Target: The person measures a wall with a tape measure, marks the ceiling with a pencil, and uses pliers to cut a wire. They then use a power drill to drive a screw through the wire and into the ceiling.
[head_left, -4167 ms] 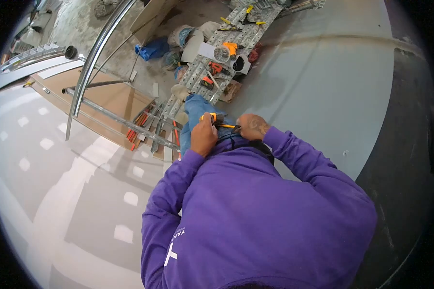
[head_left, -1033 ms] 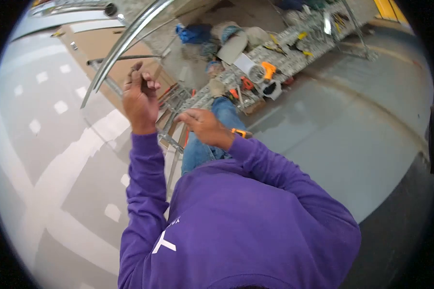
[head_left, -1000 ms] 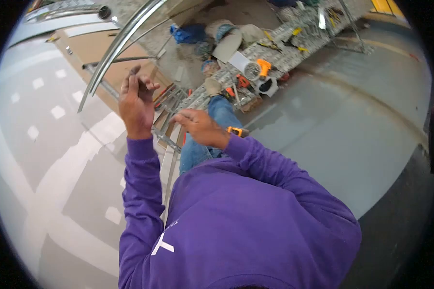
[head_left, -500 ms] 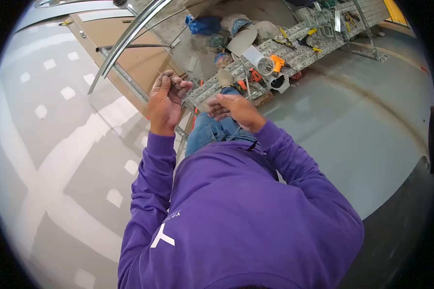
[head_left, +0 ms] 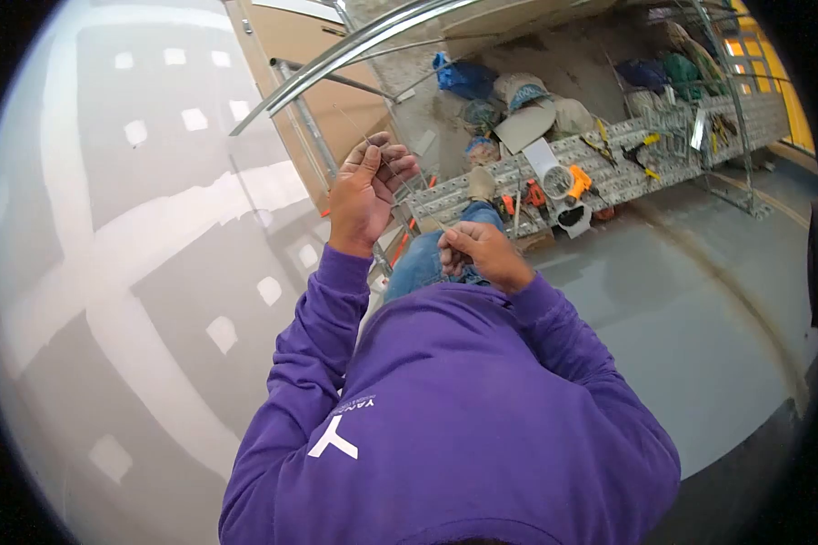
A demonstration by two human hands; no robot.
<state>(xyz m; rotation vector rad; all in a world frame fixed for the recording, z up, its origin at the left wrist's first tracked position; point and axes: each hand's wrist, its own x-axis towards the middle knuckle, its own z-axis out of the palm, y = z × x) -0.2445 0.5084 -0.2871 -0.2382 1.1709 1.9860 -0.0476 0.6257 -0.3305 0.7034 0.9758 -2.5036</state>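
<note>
My left hand (head_left: 370, 191) is raised left of centre, palm toward me, with thumb and forefinger pinched on a thin wire (head_left: 348, 122). One end of the wire sticks up past the fingertips. Lower and to the right, my right hand (head_left: 483, 252) is closed, its thumb pressed against the curled fingers. A short thin tip of wire shows just above that thumb. The hands are apart, in front of my blue jeans (head_left: 418, 263) and above the perforated metal scaffold planks (head_left: 445, 198).
On the planks lie an orange drill (head_left: 580, 182), a red-and-black tool (head_left: 535, 194), yellow-handled pliers (head_left: 600, 150) and metal brackets (head_left: 668, 127). Several bags (head_left: 523, 91) sit behind. Curved metal channels (head_left: 354, 54) and a scaffold tube (head_left: 332, 77) cross at upper left, beside a patched plasterboard surface (head_left: 173, 200).
The view has shifted, so the scene sits further right and lower. My right hand's fingers, looser before, have closed into a pinch. My left hand keeps its pinch.
</note>
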